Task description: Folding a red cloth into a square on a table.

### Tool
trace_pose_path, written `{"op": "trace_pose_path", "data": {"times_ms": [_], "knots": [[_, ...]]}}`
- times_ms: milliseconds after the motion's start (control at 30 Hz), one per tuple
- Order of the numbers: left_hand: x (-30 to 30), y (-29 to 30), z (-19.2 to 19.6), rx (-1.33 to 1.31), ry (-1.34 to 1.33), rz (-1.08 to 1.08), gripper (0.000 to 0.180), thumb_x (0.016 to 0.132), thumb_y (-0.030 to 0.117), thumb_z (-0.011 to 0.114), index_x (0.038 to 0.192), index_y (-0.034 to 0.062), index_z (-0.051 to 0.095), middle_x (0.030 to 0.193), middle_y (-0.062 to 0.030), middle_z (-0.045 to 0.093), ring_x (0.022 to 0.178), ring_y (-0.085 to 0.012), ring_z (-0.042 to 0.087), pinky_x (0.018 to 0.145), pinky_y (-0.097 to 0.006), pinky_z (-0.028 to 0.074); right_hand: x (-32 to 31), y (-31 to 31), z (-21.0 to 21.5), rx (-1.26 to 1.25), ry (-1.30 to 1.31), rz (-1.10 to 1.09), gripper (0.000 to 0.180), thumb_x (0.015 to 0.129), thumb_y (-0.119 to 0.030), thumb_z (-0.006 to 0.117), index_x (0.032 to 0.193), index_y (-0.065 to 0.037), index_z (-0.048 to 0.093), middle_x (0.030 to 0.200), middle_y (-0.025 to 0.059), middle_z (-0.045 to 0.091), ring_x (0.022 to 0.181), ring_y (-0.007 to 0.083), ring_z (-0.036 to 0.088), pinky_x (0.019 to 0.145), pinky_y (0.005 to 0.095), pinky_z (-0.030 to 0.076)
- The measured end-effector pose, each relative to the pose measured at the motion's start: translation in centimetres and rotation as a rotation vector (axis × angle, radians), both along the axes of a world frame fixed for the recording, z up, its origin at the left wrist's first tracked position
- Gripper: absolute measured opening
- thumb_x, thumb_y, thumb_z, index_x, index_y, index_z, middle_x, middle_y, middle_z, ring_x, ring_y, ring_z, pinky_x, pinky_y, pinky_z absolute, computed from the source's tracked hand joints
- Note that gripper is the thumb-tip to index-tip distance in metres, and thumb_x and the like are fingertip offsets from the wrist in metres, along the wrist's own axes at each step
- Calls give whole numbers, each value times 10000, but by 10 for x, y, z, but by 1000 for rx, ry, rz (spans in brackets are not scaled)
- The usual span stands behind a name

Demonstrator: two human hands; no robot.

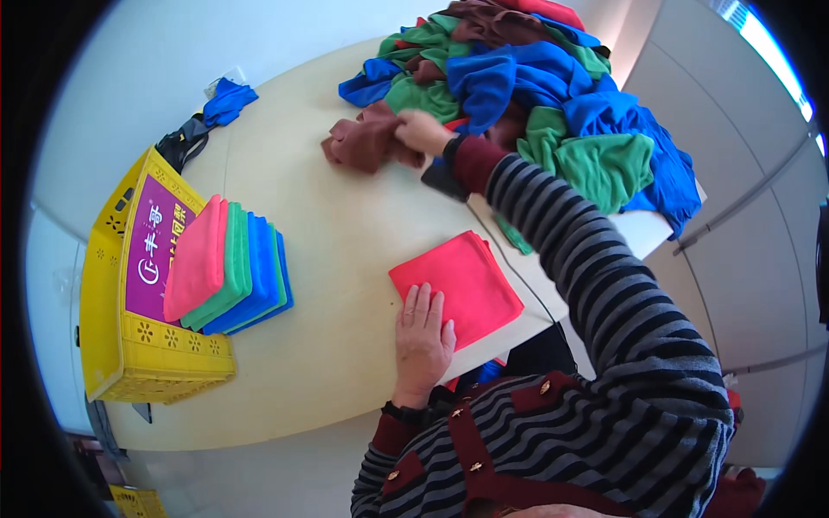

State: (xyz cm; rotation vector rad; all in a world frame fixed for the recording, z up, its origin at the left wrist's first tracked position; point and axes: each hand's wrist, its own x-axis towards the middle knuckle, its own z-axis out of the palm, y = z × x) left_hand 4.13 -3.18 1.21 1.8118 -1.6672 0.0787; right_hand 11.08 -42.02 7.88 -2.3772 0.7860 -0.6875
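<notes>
My left hand [421, 341] lies flat, fingers stretched out, on the lower left part of a folded red cloth [466, 289] near the table's front edge. Stretched far across the table, my right hand [423, 134] grips a crumpled brown cloth [367, 142] by its right side. That brown cloth rests at the left edge of a big loose heap of blue, green, brown and red cloths [544, 78]. My right fingers are closed, and their tips are partly hidden by the fabric.
On the left, a neat stack of folded red, green and blue cloths [233, 268] leans against a yellow plastic crate [108, 302] with a purple panel. Behind it lie a black strap-like item [181, 142] and a blue cloth [229, 102]. A thin cable [518, 272] crosses the table's right side.
</notes>
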Motion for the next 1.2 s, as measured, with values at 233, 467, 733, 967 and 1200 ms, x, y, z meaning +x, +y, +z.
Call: {"op": "trace_pose_path", "data": {"times_ms": [233, 467, 733, 967, 1200], "knots": [[0, 10, -6, 1, -27, 31, 465, 905, 137, 633, 1347, -1, 582, 1445, -208, 519, 1385, -400, 446, 1145, -483, 379, -174, -71, 158, -694, -181, 412, 409, 870, -203, 704, 1247, -62, 629, 1144, 100, 686, 1040, 241, 670, 891, 379, 554], [-3, 14, -11, -4, -56, 47, 433, 934, 140, 600, 1345, 5, 585, 1446, -200, 522, 1388, -394, 445, 1147, -478, 377, -327, -147, 201, 857, -828, -219, 310, 1035, -299, 541, 1160, -38, 651, 1086, 126, 695, 956, 228, 683, 816, 358, 602], [-11, 1, -9, -33, -30, 5, 422, 971, 175, 580, 1359, 9, 577, 1456, -199, 518, 1400, -389, 434, 1158, -465, 365, -366, -47, 111, 286, -627, -101, 365, 998, -338, 635, 1240, -67, 594, 1101, 117, 661, 1145, 277, 540, 1066, 497, 366], [3, 13, -19, -115, 223, 10, 398, 1014, 207, 548, 1344, -11, 589, 1445, -198, 532, 1390, -396, 441, 1154, -456, 364, -232, 205, -26, -64, -119, 233, 466, 975, -335, 632, 1313, -19, 580, 1238, 216, 644, 1133, 394, 628, 954, 438, 512], [-6, 5, -33, -13, 23, 162, 479, 1043, 267, 496, 1449, 12, 494, 1563, -183, 400, 1446, -359, 371, 1173, -499, 301, -179, 278, -72, -342, 125, 135, 557, 1018, -423, 498, 1459, -82, 494, 1475, 172, 504, 1406, 375, 415, 1164, 521, 308]]}}
